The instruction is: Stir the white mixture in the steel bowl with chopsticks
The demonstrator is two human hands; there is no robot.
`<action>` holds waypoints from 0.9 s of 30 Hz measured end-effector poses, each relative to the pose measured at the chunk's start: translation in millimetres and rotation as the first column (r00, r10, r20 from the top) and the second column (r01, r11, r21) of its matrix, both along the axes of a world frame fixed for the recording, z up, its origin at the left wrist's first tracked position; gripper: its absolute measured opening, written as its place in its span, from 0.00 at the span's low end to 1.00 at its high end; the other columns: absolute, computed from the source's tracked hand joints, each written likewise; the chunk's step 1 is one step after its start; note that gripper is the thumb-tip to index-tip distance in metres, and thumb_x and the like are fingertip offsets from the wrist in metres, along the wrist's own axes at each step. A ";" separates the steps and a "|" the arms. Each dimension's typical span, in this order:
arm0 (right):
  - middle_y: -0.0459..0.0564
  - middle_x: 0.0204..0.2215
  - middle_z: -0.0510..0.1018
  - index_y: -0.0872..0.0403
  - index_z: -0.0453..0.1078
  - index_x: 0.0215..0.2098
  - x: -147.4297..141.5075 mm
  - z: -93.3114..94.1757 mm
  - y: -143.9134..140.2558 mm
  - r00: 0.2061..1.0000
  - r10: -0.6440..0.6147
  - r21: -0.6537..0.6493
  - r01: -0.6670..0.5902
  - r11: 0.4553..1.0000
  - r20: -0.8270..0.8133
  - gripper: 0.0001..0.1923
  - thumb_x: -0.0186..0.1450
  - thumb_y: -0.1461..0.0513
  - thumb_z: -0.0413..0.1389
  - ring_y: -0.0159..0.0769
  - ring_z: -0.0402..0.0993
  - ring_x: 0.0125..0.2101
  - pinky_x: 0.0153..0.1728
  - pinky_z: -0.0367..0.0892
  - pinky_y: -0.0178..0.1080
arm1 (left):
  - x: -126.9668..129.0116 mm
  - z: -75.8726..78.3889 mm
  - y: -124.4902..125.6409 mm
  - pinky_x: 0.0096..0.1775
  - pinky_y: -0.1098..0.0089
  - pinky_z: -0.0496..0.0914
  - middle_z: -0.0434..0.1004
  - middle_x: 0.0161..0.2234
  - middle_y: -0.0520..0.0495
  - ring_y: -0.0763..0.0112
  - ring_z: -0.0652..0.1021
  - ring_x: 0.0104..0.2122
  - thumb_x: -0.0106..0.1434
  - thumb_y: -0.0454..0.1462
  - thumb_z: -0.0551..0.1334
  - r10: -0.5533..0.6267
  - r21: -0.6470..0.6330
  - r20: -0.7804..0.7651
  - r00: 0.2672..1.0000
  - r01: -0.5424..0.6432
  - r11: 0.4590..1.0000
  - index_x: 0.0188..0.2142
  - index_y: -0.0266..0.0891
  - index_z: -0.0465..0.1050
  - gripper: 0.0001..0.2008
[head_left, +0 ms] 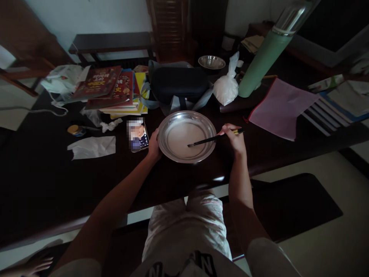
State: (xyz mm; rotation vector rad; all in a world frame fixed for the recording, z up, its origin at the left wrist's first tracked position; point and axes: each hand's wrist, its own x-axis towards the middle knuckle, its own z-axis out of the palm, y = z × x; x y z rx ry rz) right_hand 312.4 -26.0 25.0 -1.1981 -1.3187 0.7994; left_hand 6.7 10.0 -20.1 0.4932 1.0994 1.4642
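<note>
Stirring looks underway: the right hand (235, 139) pinches chopsticks (215, 138) whose tips sit in the white mix left of its fingers, while the left hand (154, 145) clasps the bowl (201, 123) rim; next likely calls for steady circling.

dark table (43, 184) | steel plate (201, 154), phone (138, 134), books (115, 90), tissue (92, 147) — small jar (75, 130), perhaps

Head camera looks steeply down, close over the table (43, 184).
</note>
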 end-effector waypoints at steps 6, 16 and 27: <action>0.45 0.23 0.81 0.47 0.76 0.23 -0.2 0.6 1.0 0.998 0.006 0.014 -0.007 1.000 0.066 0.28 0.61 0.34 0.63 0.38 0.78 0.29 0.36 0.72 0.42 | 0.5 -0.4 0.0 0.45 0.63 0.77 0.83 0.31 0.49 0.56 0.84 0.42 0.58 0.49 0.71 -0.025 -0.003 0.002 1.000 0.025 1.000 0.32 0.43 0.78 0.13; 0.44 0.23 0.81 0.48 0.78 0.23 -0.6 -1.7 2.3 0.999 0.042 0.034 -0.043 0.998 0.030 0.26 0.61 0.37 0.65 0.36 0.78 0.28 0.35 0.71 0.41 | -1.6 -5.2 1.9 0.48 0.64 0.77 0.85 0.32 0.50 0.59 0.84 0.42 0.56 0.50 0.72 -0.045 0.014 0.016 0.999 0.045 0.999 0.33 0.41 0.80 0.15; 0.44 0.22 0.81 0.48 0.77 0.22 1.6 -4.0 3.7 1.000 0.008 0.036 -0.009 0.999 0.024 0.27 0.61 0.36 0.64 0.36 0.77 0.27 0.34 0.71 0.41 | -2.1 -3.3 1.8 0.48 0.62 0.78 0.83 0.28 0.49 0.55 0.85 0.43 0.56 0.49 0.72 -0.045 -0.011 0.029 0.999 0.045 0.999 0.31 0.42 0.79 0.14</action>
